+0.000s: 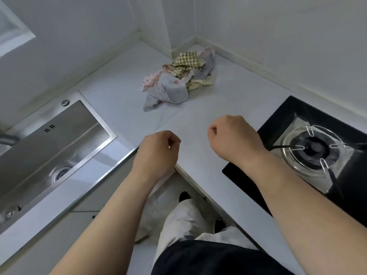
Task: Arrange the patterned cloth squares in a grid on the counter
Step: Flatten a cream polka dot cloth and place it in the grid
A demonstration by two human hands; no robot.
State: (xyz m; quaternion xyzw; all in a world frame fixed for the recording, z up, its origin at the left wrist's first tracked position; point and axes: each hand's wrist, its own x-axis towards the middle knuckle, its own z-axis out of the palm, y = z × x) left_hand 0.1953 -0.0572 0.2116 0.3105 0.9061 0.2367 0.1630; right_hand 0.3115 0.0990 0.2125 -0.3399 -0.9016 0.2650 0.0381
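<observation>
Bare forearms reached out from a dark top at the bottom of the view, above pale trousers and the floor. Left hand (pixel 158 149) and right hand (pixel 232 135) hovered over the near edge of the white counter (pixel 198 116), each with fingers loosely curled toward the palm and nothing in them. A steel sink (pixel 83 126) lay to the left and a black gas hob (pixel 309 147) to the right. Farther back, near the corner of the walls, the patterned cloth squares (pixel 176 78) sat in one crumpled heap, well apart from both hands; none was laid flat yet. They looked thin, light and limp, likely to fold and cling together rather than slide as sheets. A pinch at a free corner of the grey dotted piece at the heap's front seemed the easiest hold, with two corners taken to spread it.
</observation>
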